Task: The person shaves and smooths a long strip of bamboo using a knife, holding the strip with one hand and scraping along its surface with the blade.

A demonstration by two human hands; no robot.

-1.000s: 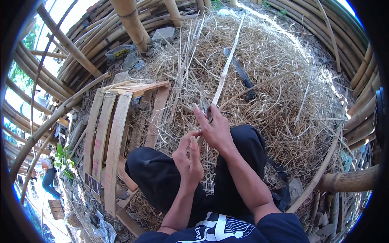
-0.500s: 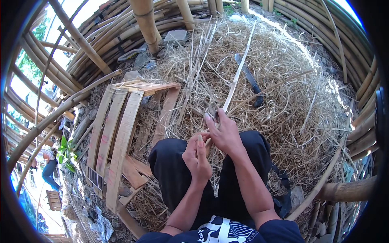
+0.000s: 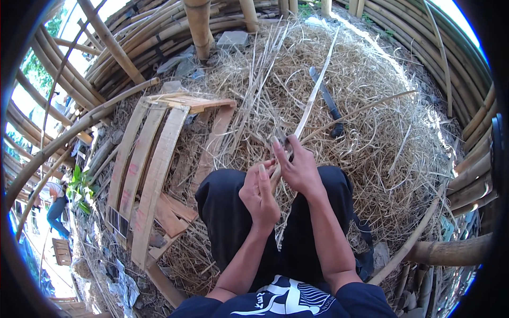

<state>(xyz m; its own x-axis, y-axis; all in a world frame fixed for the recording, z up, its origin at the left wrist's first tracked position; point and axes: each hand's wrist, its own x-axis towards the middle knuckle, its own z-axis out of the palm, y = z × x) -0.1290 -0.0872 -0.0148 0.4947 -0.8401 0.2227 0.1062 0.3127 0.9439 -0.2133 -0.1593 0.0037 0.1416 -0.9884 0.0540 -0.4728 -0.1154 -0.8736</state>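
A long pale bamboo strip (image 3: pixel 312 98) runs from the far shavings down into my hands, above my knees. My right hand (image 3: pixel 298 168) is closed around it, thumb pointing forward. Something small and dark shows between thumb and forefinger; its kind I cannot make out. Just left and nearer, my left hand (image 3: pixel 260 195) has its fingers curled around the strip's lower part, thumb raised. A narrow pale end (image 3: pixel 280 241) hangs between my legs. Beyond my right hand a machete (image 3: pixel 330 100) with a dark handle lies on the shavings, partly crossed by the strip.
Bamboo shavings (image 3: pixel 382 143) heap over the ground ahead and right. A broken wooden crate (image 3: pixel 159 180) stands at left. Bamboo poles (image 3: pixel 199 29) and stacked bamboo (image 3: pixel 456 58) surround me. A thick bamboo piece (image 3: pixel 450 250) juts in at right. Another person (image 3: pixel 57 206) is at far left.
My right hand has shifted slightly, its forefinger more bent over the strip. Both hands stay on the strip. The whole view has shifted a little.
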